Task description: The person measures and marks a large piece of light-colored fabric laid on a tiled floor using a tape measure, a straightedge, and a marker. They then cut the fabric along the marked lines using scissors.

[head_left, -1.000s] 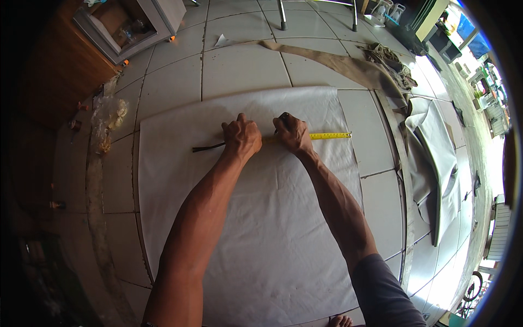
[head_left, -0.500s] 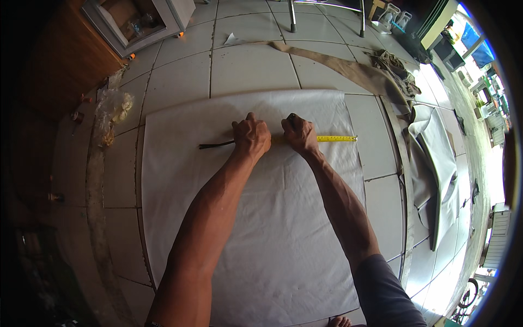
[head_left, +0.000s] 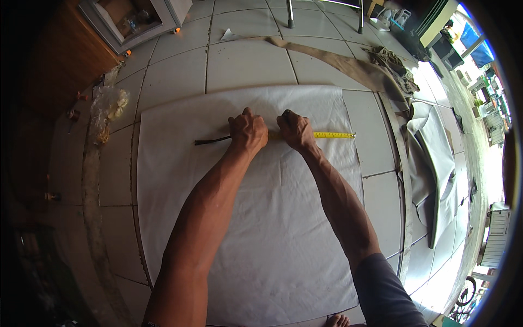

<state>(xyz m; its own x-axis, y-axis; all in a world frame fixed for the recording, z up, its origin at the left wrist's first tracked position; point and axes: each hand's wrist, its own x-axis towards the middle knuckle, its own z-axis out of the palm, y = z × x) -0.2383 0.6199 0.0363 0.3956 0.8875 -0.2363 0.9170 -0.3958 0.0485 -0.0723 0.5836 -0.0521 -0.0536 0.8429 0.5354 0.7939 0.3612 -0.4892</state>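
Note:
A large light-grey sheet (head_left: 283, 234), which looks like vinyl or fabric, lies spread on the tiled floor. Across its far part runs the yellow blade of a tape measure (head_left: 333, 135), its end close to the sheet's right edge. My left hand (head_left: 248, 129) is closed around the body of the tape measure, mostly hidden in the fist, with a dark strap (head_left: 212, 140) trailing out to the left. Just right of it, my right hand (head_left: 297, 129) is closed over the blade. A small dark object (head_left: 286, 113) pokes out at its thumb side, its kind unclear.
Folded grey material (head_left: 433, 163) lies to the right, beyond a long flat strip (head_left: 396, 141). A brown cloth strip (head_left: 332, 62) stretches across the far floor. Clear plastic bags (head_left: 109, 106) sit at left near a wooden cabinet (head_left: 52, 54). Metal legs (head_left: 290, 15) stand at the back.
The view has shifted slightly, so everything sits a little higher and further left. Both hands keep their grip and their places on the sheet.

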